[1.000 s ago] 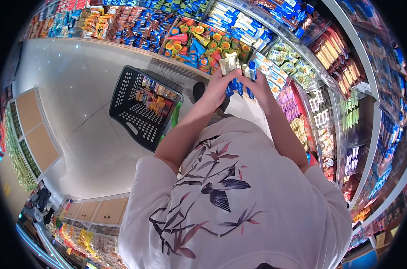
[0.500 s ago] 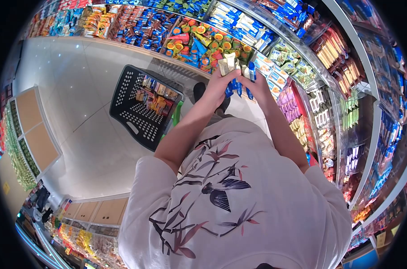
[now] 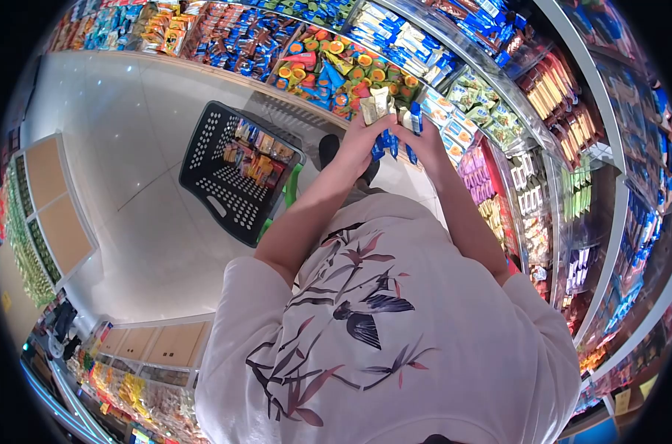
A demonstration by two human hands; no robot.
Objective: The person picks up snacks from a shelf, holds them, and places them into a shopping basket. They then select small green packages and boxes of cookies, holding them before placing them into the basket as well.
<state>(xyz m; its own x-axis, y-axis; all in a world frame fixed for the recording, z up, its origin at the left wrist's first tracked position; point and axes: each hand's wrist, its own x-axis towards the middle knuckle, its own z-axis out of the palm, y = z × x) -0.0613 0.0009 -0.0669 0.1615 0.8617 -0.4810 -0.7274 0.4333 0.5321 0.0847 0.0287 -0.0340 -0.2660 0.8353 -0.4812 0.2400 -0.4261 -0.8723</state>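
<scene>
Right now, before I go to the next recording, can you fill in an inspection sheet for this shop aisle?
Surface: pale glossy floor, bare where it shows.
Job's things: small blue and cream snack packets, a bunch held in both hands.
Clutter: black perforated basket on the floor, packets inside.
Grips: left hand and right hand, both closed on the snack packets, held together at the shelves.
Cables: nothing seen.
Surroundings: stocked snack shelves ahead and to the right; wooden-fronted cabinets at left.

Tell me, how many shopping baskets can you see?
1. The black perforated plastic shopping basket sits on the pale floor, beside the person's left hand, partly filled with snack packets. Others may be out of view.
</scene>
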